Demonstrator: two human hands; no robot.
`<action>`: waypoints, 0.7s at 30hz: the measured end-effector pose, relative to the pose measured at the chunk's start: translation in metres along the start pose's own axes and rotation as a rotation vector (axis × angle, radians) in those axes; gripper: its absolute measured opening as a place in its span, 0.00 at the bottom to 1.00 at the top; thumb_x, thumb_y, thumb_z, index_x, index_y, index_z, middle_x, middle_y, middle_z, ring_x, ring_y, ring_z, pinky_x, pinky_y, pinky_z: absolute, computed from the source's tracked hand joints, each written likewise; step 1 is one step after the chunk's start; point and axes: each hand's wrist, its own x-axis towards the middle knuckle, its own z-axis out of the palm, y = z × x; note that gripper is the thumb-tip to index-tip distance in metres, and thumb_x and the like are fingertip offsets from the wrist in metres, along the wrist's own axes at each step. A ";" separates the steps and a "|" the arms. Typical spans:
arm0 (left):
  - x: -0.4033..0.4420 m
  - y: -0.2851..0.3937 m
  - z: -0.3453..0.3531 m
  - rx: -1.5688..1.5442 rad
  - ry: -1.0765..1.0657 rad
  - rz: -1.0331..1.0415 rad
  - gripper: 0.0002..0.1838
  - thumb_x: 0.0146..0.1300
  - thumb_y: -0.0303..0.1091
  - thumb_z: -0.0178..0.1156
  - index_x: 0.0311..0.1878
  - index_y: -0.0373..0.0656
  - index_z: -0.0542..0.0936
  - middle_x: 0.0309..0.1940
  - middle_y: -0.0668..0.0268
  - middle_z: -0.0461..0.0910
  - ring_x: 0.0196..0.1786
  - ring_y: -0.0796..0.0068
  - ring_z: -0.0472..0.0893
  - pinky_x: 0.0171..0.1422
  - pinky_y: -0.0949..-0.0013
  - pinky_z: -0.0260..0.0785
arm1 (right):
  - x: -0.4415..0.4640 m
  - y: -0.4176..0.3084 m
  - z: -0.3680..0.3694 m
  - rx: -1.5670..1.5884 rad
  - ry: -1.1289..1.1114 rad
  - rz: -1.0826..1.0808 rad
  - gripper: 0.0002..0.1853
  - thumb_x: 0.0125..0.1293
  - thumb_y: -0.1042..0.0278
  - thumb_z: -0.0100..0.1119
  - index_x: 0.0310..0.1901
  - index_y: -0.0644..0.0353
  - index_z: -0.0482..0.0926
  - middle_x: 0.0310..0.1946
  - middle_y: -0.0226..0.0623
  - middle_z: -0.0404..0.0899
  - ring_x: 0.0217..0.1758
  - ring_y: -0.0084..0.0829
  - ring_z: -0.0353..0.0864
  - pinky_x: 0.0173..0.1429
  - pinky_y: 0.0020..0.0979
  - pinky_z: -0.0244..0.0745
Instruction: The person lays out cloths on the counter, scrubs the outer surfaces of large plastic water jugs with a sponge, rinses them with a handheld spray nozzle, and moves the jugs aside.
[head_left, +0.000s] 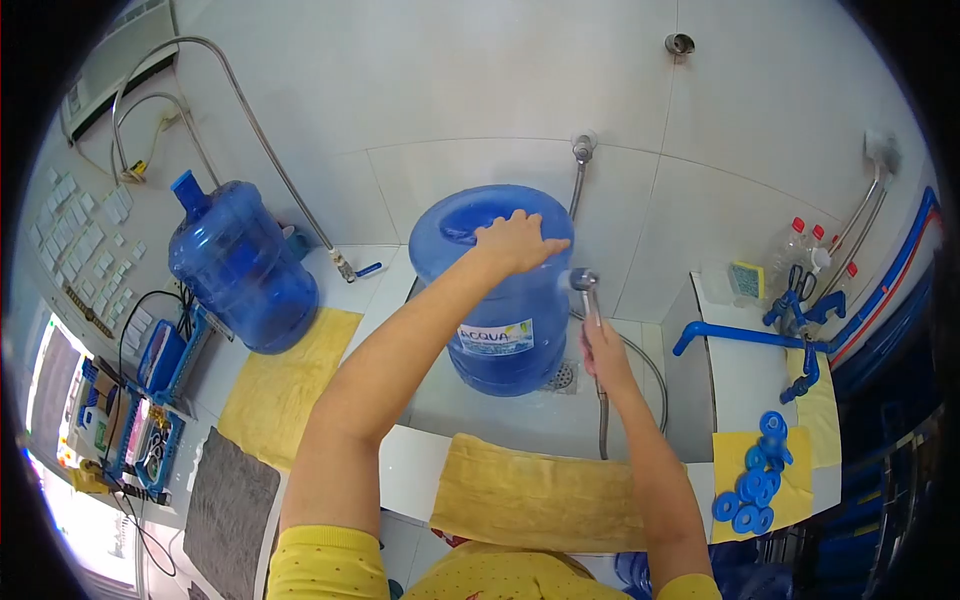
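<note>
My left hand (517, 243) is resting palm down on the upper end of the blue jug (500, 298), its fingers spread wide across the rounded top, beside the dark recess there. The jug is standing in the sink (462, 412) directly beneath those fingers, its label (497, 338) facing me and reading "ACQUA". My right hand (603, 352) is curling its fingers closed around the handle of a metal sprayer (588, 292), so the jug is lying to the left of those fingers, near but apart from them. The sprayer head is facing the jug's right side, above the label; I cannot tell whether the two are touching. A hose (603, 428) is hanging from the handle, and the floor drain (563, 377) is showing just beside the jug's foot. A yellow cloth (540, 490) is covering the near edge between my forearms. Farther left, a second jug (243, 265) is standing on the bench (375, 285), while blue caps (752, 487) are lying at the right.
</note>
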 end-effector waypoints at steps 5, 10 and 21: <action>-0.007 -0.008 0.010 0.041 0.137 0.056 0.44 0.55 0.68 0.52 0.68 0.46 0.63 0.62 0.54 0.66 0.63 0.51 0.69 0.61 0.45 0.63 | -0.001 0.015 0.021 -0.063 -0.123 -0.037 0.19 0.71 0.48 0.44 0.31 0.55 0.69 0.17 0.25 0.65 0.11 0.17 0.60 0.15 0.21 0.53; -0.033 -0.047 0.007 0.055 0.249 0.465 0.42 0.55 0.66 0.56 0.67 0.49 0.64 0.62 0.55 0.67 0.65 0.55 0.67 0.62 0.42 0.60 | 0.022 0.015 -0.006 -0.056 0.036 0.123 0.20 0.70 0.46 0.44 0.31 0.55 0.69 0.17 0.26 0.66 0.11 0.18 0.60 0.15 0.21 0.54; -0.054 -0.062 0.018 0.438 0.575 0.293 0.34 0.55 0.39 0.65 0.65 0.47 0.65 0.62 0.61 0.67 0.65 0.59 0.66 0.62 0.45 0.59 | 0.038 -0.020 -0.006 -0.307 -0.026 -0.067 0.20 0.69 0.50 0.48 0.31 0.60 0.71 0.16 0.29 0.68 0.19 0.22 0.67 0.25 0.27 0.63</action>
